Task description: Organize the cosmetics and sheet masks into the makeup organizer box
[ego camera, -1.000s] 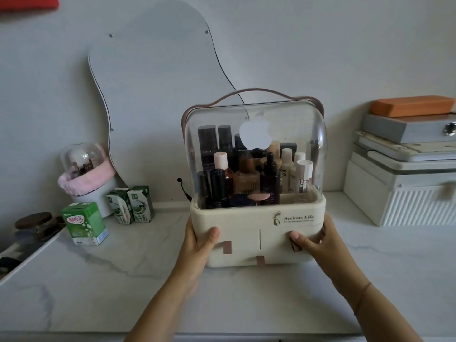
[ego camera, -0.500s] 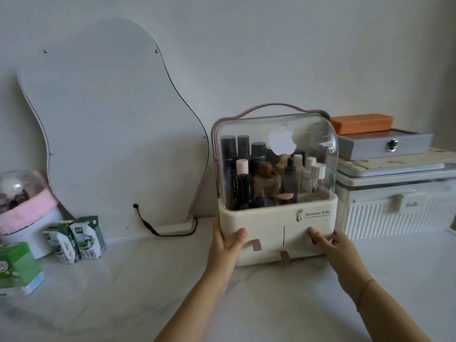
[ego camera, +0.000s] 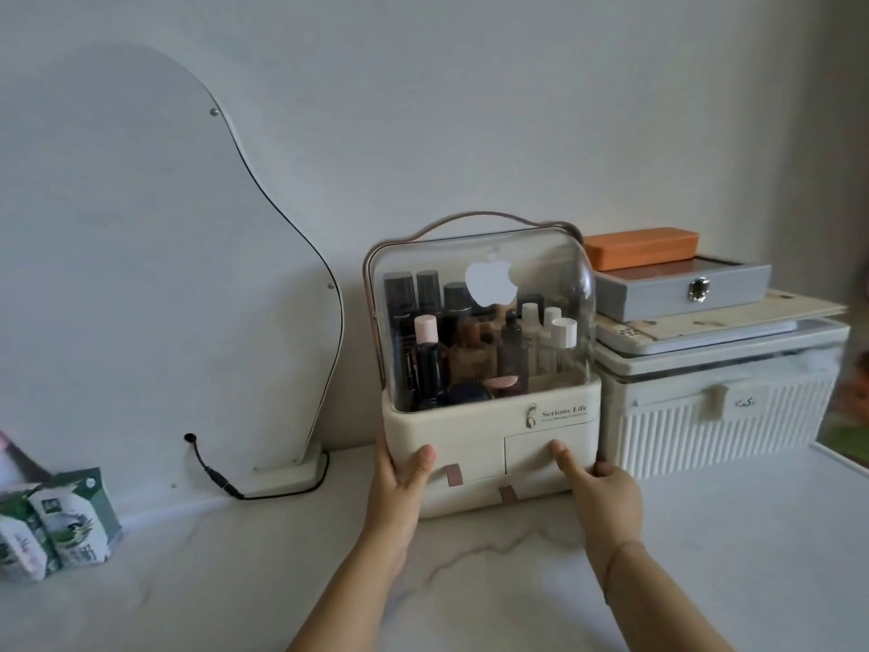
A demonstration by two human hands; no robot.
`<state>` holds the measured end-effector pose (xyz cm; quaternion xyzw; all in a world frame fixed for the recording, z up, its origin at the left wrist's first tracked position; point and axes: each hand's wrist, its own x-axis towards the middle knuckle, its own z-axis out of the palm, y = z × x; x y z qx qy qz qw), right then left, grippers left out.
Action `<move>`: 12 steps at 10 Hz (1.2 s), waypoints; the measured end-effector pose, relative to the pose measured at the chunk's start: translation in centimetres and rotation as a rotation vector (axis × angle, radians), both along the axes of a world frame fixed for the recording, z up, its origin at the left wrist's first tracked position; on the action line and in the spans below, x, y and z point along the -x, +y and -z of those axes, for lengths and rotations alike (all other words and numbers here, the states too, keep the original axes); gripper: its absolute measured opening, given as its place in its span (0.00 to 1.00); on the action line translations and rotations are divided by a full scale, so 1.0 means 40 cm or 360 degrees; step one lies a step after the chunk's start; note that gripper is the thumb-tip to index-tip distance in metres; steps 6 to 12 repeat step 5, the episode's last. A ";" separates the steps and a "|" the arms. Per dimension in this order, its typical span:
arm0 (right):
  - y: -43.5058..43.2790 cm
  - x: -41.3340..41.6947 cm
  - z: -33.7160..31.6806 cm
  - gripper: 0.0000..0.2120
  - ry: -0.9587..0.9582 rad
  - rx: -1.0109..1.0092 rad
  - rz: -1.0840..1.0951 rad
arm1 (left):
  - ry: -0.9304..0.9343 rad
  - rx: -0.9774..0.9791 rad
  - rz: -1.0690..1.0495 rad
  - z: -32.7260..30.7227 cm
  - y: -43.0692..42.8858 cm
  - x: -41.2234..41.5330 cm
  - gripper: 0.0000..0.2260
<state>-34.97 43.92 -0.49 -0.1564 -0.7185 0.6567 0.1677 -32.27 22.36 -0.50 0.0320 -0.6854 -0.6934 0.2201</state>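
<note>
The cream makeup organizer box stands on the marble counter against the wall, its clear domed lid shut and a pink handle on top. Several cosmetic bottles stand inside behind the lid. Its drawers with pink pull tabs are shut. My left hand grips the box's lower left corner, thumb on the front. My right hand holds the lower right corner, thumb on the right drawer front. No sheet masks are visible.
A white ribbed storage box stands right beside the organizer, stacked with a grey latched case and an orange case. A wavy mirror with a black cable leans at left. Green cartons sit far left.
Both hands have slid the organizer box back and to the right, up against the wall beside the white storage box. The view has shifted right, pushing the cartons toward the left edge.
</note>
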 end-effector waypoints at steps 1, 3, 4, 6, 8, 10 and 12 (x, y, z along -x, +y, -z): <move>-0.017 0.002 -0.002 0.24 -0.0029 0.0006 0.0085 | -0.0003 -0.0001 0.0007 -0.001 -0.002 0.008 0.33; -0.027 -0.007 0.000 0.25 0.0027 -0.0046 0.0134 | -0.0025 0.0012 -0.0009 -0.005 0.004 0.006 0.31; -0.032 -0.009 0.009 0.24 0.0050 -0.0084 0.0070 | -0.0088 0.0003 0.0035 -0.015 -0.006 -0.008 0.30; -0.026 -0.020 0.012 0.24 0.0037 -0.0145 0.0016 | -0.0210 0.0017 0.0015 -0.004 -0.007 -0.043 0.24; -0.026 -0.020 0.012 0.24 0.0037 -0.0145 0.0016 | -0.0210 0.0017 0.0015 -0.004 -0.007 -0.043 0.24; -0.026 -0.020 0.012 0.24 0.0037 -0.0145 0.0016 | -0.0210 0.0017 0.0015 -0.004 -0.007 -0.043 0.24; -0.026 -0.020 0.012 0.24 0.0037 -0.0145 0.0016 | -0.0210 0.0017 0.0015 -0.004 -0.007 -0.043 0.24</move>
